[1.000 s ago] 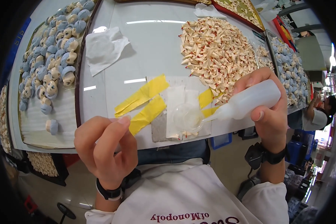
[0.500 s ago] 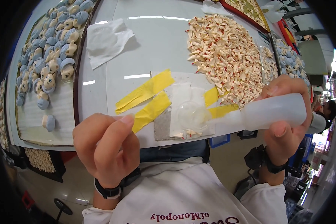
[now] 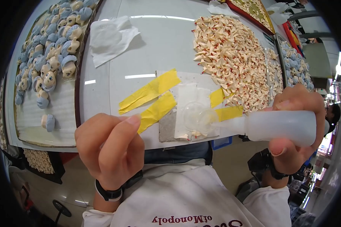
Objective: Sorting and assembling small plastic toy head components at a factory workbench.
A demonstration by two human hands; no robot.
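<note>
My right hand grips a translucent white squeeze bottle, held on its side with its nozzle pointing left. The nozzle tip reaches the edge of a clear round dish; touching or just above it, I cannot tell. Under the dish lies white paper on a grey slab. Small cream pieces with red tips rest at the paper's near edge. My left hand is closed in a pinch beside a yellow tape strip; whatever the fingertips hold is hidden.
A big heap of cream, red-tipped pieces covers the table's right side. On the left stands a tray of doll heads with blue hair. A crumpled white tissue lies beyond my left hand. A blue bin shows below the table edge.
The bottle's base end has dropped towards me and shifted slightly right with my right hand, so the bottle now lies nearly level or tipped slightly down. My left hand keeps its pinch.
</note>
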